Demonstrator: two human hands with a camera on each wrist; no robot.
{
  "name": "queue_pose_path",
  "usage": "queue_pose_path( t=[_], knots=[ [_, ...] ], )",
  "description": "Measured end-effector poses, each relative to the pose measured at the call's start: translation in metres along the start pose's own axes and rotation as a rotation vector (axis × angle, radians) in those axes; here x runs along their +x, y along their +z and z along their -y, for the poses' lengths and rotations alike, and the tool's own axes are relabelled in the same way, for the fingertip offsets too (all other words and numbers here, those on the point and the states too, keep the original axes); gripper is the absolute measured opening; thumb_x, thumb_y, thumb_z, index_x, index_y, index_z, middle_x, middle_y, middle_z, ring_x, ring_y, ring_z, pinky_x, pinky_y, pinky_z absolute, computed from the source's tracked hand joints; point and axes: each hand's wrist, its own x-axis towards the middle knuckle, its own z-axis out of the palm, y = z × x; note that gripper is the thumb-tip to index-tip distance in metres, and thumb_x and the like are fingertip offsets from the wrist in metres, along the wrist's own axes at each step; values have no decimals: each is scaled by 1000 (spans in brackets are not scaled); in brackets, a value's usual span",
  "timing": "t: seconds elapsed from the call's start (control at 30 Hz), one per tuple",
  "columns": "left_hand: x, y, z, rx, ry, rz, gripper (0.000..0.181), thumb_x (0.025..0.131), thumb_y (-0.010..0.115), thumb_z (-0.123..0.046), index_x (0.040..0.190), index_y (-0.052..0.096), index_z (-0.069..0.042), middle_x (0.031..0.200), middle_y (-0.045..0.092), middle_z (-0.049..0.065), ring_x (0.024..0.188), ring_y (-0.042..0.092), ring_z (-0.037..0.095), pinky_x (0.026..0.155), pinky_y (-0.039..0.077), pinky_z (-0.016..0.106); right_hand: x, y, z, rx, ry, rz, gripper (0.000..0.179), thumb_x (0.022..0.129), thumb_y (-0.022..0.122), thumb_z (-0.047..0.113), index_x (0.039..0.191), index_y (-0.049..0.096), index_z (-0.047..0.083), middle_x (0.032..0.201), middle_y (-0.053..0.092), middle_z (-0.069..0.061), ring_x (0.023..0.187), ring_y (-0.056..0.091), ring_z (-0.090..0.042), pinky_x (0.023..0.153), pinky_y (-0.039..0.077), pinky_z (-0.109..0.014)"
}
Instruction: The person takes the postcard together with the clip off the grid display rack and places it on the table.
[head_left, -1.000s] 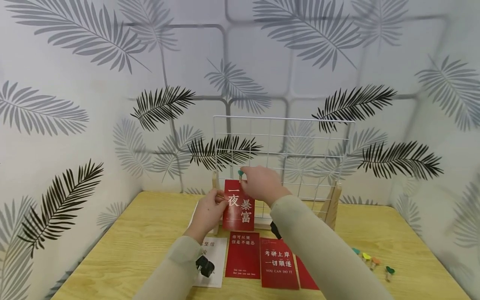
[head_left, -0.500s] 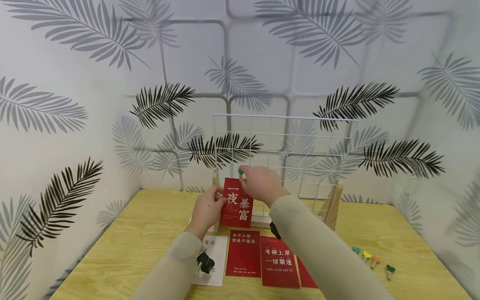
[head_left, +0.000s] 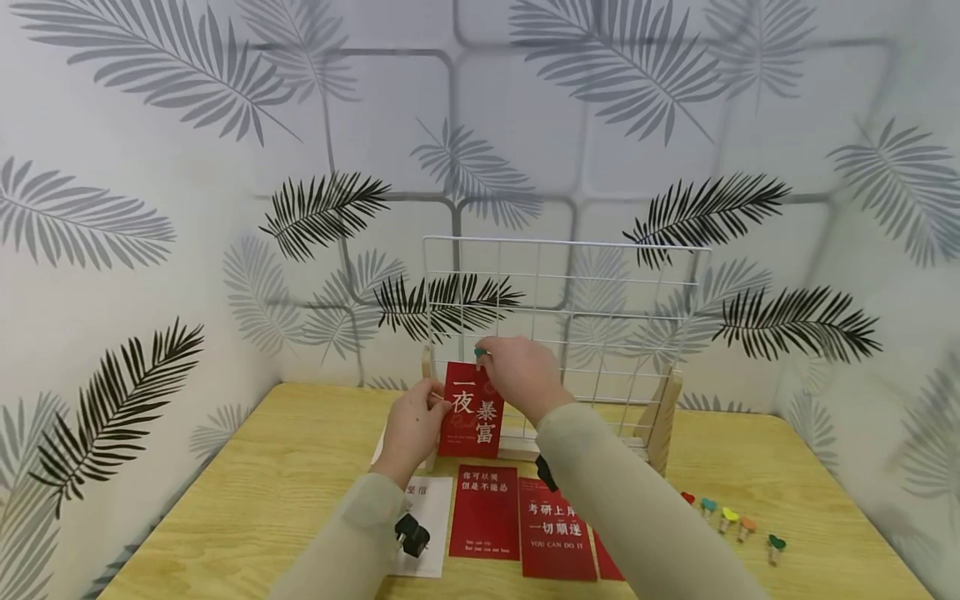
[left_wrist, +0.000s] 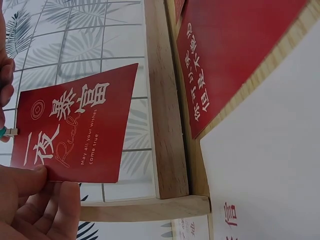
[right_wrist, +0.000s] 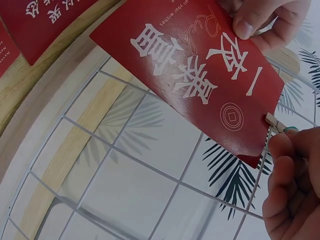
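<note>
In the head view a red card (head_left: 467, 437) with white characters stands in front of the left side of a white wire grid (head_left: 570, 342). My left hand (head_left: 411, 423) pinches the card's left edge between thumb and fingers. At the card's top edge, my right hand (head_left: 521, 377) pinches a small wooden clothespin (right_wrist: 275, 122) with a teal end. From the right wrist view, the clothespin's tip is on the card's edge, beside a grid wire. Whether it also clamps the wire I cannot tell.
On the wooden table (head_left: 247, 500) lie a white card (head_left: 427, 550), a red card (head_left: 484, 521) and another red card (head_left: 558, 558), partly behind my sleeves. Several heart-topped clothespins (head_left: 727, 517) lie at the right. A wooden post (head_left: 663, 417) supports the grid's right side.
The left fingers have shifted from the front of the card to its left edge, and the card now leans slightly. The right hand stays at the clothespin. A red heart has appeared beside the right sleeve.
</note>
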Motion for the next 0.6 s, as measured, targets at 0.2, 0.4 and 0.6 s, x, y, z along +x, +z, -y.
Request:
queue_pose_path(
  t=[0.2,0.4,0.6],
  knots=[
    [1,-1,1,32,5,3,9,102,63,-19,108,65,-14,92,67,1,78,61,17,65,51,32,1,0,3,2,33,-37,19,104,58,27,110,75,25,81,71,9,57,56,-6,52,50,-32],
    [3,-2,1,25,9,11,8,102,62,-18,108,65,-13,94,67,2,80,61,18,67,52,34,2,-1,2,-13,26,-42,18,104,58,28,109,75,24,86,73,8,60,58,-7,54,50,-32],
    [3,-5,0,37,-1,21,7,102,62,-18,106,64,-12,92,64,2,81,59,19,69,50,34,2,-3,4,-17,11,-24,14,104,59,26,105,72,23,83,71,9,58,57,-6,51,49,-31]
  ],
)
